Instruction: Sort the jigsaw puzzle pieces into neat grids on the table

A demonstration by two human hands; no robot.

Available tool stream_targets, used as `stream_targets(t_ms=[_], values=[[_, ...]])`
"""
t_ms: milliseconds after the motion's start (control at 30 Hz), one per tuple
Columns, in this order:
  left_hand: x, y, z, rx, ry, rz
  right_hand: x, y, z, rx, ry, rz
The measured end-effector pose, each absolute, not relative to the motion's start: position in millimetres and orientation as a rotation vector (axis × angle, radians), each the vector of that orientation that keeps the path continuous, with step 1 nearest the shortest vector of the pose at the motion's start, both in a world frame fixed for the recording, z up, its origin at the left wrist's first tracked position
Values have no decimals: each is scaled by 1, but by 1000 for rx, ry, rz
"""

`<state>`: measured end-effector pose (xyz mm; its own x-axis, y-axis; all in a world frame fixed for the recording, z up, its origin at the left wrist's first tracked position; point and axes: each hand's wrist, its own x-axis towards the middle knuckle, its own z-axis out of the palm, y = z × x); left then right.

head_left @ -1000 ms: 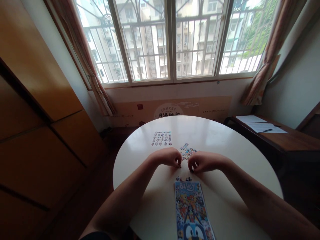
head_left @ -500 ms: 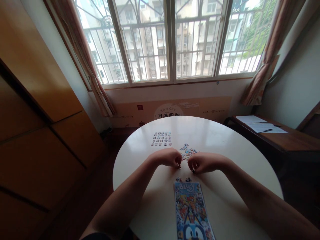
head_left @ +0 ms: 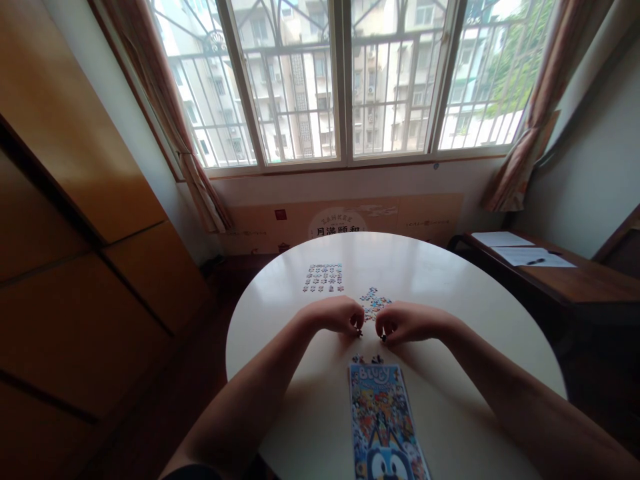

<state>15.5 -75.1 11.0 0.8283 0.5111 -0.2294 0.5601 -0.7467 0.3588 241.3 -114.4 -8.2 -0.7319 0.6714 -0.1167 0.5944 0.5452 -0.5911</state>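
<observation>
My left hand (head_left: 345,315) pinches a small puzzle piece (head_left: 359,333) just above the white round table (head_left: 270,333). Facing it across a small gap, my right hand (head_left: 403,322) is closed on a dark puzzle piece (head_left: 383,338). Behind both hands lies a loose heap of puzzle pieces (head_left: 376,303), partly hidden by them. Two small clusters of pieces, one on the left (head_left: 358,359) and a darker one on the right (head_left: 377,360), touch or nearly touch the top edge of the Bluey picture sheet (head_left: 385,420).
Separate puzzle pieces (head_left: 324,278) lie in rows at the back left of the table. To the right stands a brown side table (head_left: 590,280) with papers (head_left: 533,256) and a dark pen. Wooden cabinets (head_left: 135,267) fill the left side, with a barred window behind.
My right hand's fingertips and the dark piece have shifted slightly to the left and up. My left hand has barely moved, still holding its piece.
</observation>
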Motion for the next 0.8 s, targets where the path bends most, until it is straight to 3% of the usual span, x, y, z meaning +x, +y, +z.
stream_targets(t_ms=[800], values=[[18,-74,9,2565,805,-182,238,-113,-12,-1014,-2671,852]])
